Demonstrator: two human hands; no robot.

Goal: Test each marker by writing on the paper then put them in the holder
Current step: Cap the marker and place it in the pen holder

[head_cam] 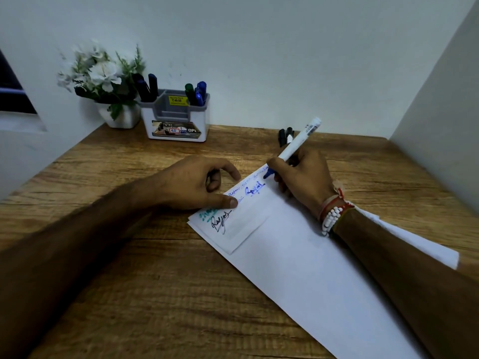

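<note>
My right hand (303,177) grips a white marker (298,142) with a blue tip, the tip touching the white paper (298,268) beside a fresh blue word. My left hand (197,182) rests on the paper's top left corner, thumb pressing the sheet, fingers loosely curled with nothing in them. Black, green and blue scribbles show near that corner. The white and grey holder (177,117) stands at the back by the wall with several dark, green and blue markers in it. Two black markers (285,136) lie on the desk behind my right hand.
A white pot of pale artificial flowers (103,81) sits left of the holder. White walls close the wooden desk (129,281) at the back and right. More sheets (414,244) stick out under my right forearm.
</note>
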